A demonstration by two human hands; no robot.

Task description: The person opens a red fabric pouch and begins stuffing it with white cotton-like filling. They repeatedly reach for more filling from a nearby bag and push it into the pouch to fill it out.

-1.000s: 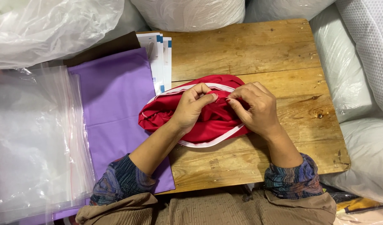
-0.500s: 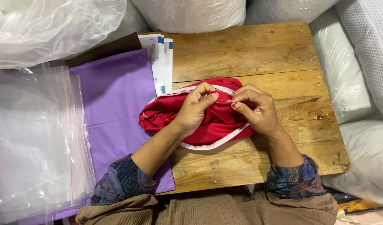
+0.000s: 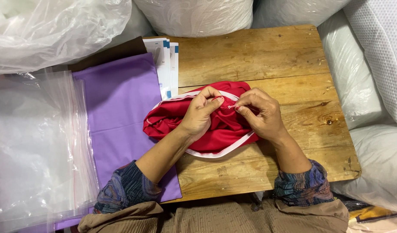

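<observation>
Wooden table (image 3: 267, 56); hands (image 3: 231, 113) pinching red cover (image 3: 215, 129).

A purple cloth (image 3: 121, 112) lies on the left part of the wooden table (image 3: 259, 56). White paper sheets (image 3: 166, 64) lie just beside its right edge, and a stack of clear plastic bags (image 3: 34, 146) overlaps its left edge.

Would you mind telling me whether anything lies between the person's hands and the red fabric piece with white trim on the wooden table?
Nothing visible does. The left hand and the right hand both rest directly on the red fabric piece with white trim, fingertips pinching it near its upper edge. The purple cloth lies off to the side.
</observation>
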